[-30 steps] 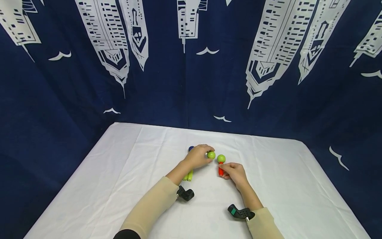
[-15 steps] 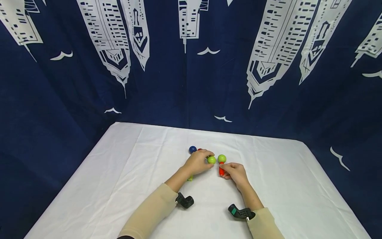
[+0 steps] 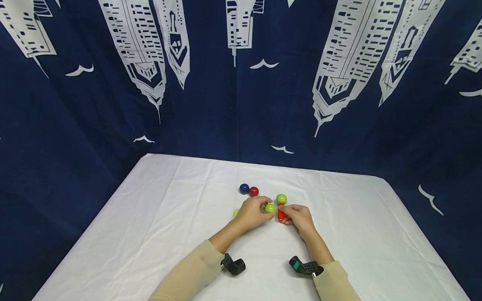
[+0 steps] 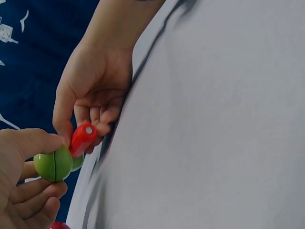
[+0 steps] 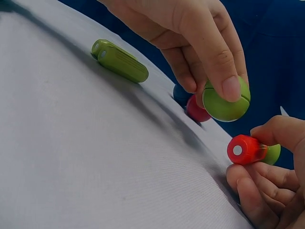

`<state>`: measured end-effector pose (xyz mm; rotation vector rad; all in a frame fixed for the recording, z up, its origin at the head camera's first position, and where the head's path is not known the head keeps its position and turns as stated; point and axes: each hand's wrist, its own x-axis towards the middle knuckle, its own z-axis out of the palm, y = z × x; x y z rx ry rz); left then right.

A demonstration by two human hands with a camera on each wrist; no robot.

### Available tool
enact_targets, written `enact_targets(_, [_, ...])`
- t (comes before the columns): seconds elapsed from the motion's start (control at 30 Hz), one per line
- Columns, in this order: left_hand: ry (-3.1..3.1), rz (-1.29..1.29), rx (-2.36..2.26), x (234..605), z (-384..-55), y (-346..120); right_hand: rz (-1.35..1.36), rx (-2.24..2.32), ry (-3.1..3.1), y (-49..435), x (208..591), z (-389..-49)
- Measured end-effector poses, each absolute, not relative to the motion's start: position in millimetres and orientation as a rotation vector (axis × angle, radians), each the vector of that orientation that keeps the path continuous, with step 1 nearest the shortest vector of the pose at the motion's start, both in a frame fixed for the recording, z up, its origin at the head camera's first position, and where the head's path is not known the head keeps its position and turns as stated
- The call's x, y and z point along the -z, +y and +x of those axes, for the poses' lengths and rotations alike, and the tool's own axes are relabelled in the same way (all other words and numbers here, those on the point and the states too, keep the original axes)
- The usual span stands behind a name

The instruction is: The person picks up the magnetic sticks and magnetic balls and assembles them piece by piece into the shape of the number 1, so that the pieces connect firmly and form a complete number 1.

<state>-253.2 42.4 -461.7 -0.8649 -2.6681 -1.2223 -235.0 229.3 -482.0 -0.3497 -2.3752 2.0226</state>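
My left hand [image 3: 251, 214] pinches a green ball [image 5: 224, 106] with a groove round it, between thumb and fingers. Just to its right, my right hand [image 3: 299, 218] holds a short red magnetic rod [image 3: 280, 215] by thumb and fingertips. A second green ball [image 3: 281, 199] sits at the rod's far end. The rod's near end shows a round metal tip, best seen in the right wrist view. A small gap parts the held ball from the rod. Past the left hand, a blue ball [image 3: 244, 188] and a red ball [image 3: 254, 191] lie side by side on the table.
Two green rods [image 5: 121, 63] lie side by side on the white cloth [image 3: 180, 217], mostly hidden behind the left hand in the head view. A dark blue curtain [image 3: 211, 117] with white building prints hangs beyond the table's back edge.
My left hand has moved nearer to me and slightly right with the green ball, uncovering the blue and red balls. My right hand with the red rod has hardly moved.
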Motion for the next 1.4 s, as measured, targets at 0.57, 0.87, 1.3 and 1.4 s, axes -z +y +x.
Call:
enact_targets(0.57, [-2.701,-0.569,1.696,470.2,-226.7,47.8,-0.388,-2.096,-2.306,231.6,476.9,-236.7])
enact_targets(0.87, [-2.608,-0.339,2.23,478.4,-216.7,56.5,-0.396,-2.187,-2.303,233.3,471.1,-233.2])
enact_targets(1.3, [-2.483,-0.155,2.438,479.2,-214.4,71.8,-0.37,-2.24,-2.27,233.0,470.7,-232.6])
enact_targets(1.4, [-2.474,-0.158,2.437,478.6,-215.2,73.0,-0.347,-2.243,-2.266,232.2,469.1,-232.3])
